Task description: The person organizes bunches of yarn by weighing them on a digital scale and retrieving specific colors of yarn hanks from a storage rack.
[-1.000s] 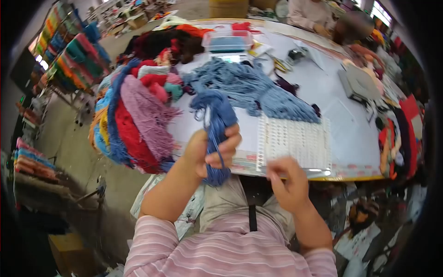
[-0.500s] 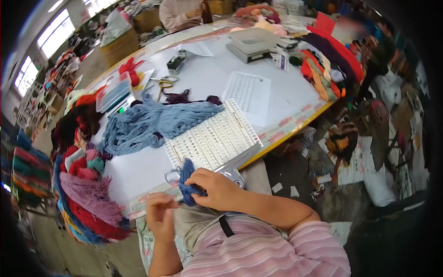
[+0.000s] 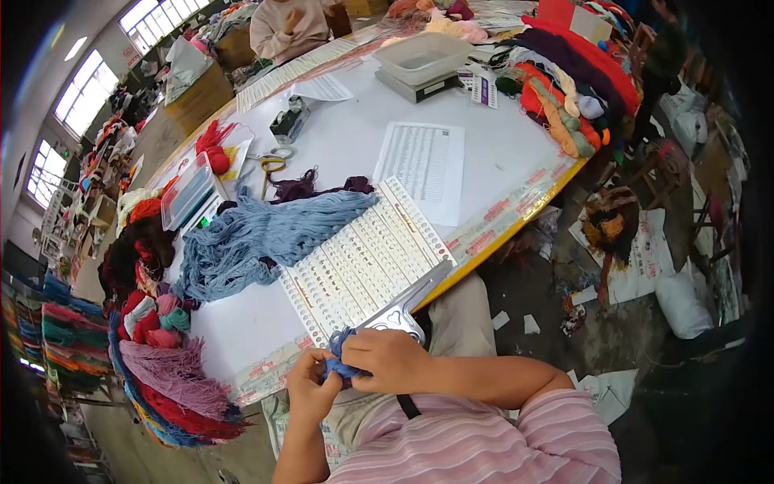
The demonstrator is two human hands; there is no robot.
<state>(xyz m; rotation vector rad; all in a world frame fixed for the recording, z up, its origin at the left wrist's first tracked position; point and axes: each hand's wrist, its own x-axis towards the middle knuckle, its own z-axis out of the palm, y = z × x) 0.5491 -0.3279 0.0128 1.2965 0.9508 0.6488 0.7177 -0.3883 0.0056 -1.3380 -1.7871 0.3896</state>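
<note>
1. Gripping a blue yarn bundle [image 3: 339, 368], the person's right hand [image 3: 387, 359] curls its fingers closely over it; the left hand [image 3: 313, 385] pinches the other side between thumb and bent fingers, as far as the small view shows.
2. The bundle is just beside the table's near edge, above the lap, largely hidden by both hands.
3. On the white table [image 3: 347, 149], a printed sheet [image 3: 419, 171] bears rows of tiny text and a dark square code, all illegible.
4. A purple-and-white card [image 3: 484, 90] carries unreadable print; so does the red-marked edge covering [image 3: 524, 199].
5. Pale blue yarn [image 3: 262, 234] overlaps a perforated board [image 3: 363, 258].
6. A co-worker [image 3: 286, 34] is cut off at the top.
</note>
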